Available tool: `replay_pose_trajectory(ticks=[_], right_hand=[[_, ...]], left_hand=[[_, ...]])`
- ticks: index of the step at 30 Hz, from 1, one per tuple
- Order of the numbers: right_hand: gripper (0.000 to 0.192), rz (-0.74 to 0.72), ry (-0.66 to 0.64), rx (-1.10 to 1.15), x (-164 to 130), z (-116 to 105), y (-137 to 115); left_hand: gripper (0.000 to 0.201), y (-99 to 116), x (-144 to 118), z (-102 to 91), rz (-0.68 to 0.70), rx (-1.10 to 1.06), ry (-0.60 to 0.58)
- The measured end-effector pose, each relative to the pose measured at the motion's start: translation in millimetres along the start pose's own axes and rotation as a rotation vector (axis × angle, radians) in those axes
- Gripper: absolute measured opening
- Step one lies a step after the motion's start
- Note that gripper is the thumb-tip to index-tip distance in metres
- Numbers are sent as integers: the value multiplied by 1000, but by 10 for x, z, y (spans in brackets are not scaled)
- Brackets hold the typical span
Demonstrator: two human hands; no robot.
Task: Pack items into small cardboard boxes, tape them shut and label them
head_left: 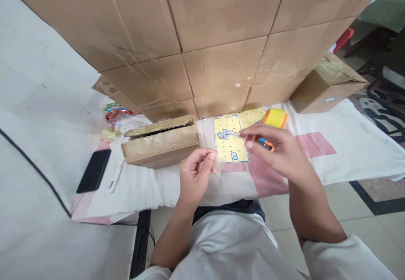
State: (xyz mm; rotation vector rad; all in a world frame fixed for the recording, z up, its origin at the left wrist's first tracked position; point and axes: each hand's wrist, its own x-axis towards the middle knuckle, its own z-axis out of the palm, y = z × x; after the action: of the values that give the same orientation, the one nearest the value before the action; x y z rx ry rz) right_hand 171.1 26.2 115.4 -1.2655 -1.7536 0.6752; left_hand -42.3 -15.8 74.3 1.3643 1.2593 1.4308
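Observation:
My left hand (194,172) pinches the edge of a thin clear plastic sleeve (215,161) near the front of the low cloth-covered table (348,153). My right hand (274,149) reaches over a yellow card (229,147) and holds a tiny pale piece (236,134) between thumb and forefinger. Several small blue-and-white pieces (224,134) lie on the card's upper part, one more (234,156) near its lower edge. A yellow and orange round object (275,117) sits just behind my right hand.
An open shallow cardboard box (161,142) lies left of the card. A black phone (94,170) and a white pen-like item (115,178) rest at the table's left. Colourful packets (115,112) sit behind. A wall of stacked cartons (205,39) backs the table; another carton (327,83) stands right.

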Motion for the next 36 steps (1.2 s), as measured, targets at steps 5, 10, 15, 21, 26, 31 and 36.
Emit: replay_pose_trajectory(ticks=[5,10,15,21,26,31,36], right_hand=[[4,-247,-219,101,61,319,-369],[21,-417,-340,-137,147,373,-677],[28,-487,-349,-194,330,569,-811],[21,-415,-463,-22,574,886,-906],[17,-215,-376,222,789,943,-868],[17,-110,-453,350,1109,1014,-853],[12,-130,-667,367,1296,1179,-878]], left_hand=[[18,53,-116,-140,87,101,45],[25,51,-129,-392,-103,-64,5],[35,23,-107,-657,-175,-40,40],[34,-2,-25,-892,-113,43,290],[27,-75,45,-1294,-50,231,701],[33,-116,161,-1421,328,875,462],[82,-270,317,-1330,208,1055,175]])
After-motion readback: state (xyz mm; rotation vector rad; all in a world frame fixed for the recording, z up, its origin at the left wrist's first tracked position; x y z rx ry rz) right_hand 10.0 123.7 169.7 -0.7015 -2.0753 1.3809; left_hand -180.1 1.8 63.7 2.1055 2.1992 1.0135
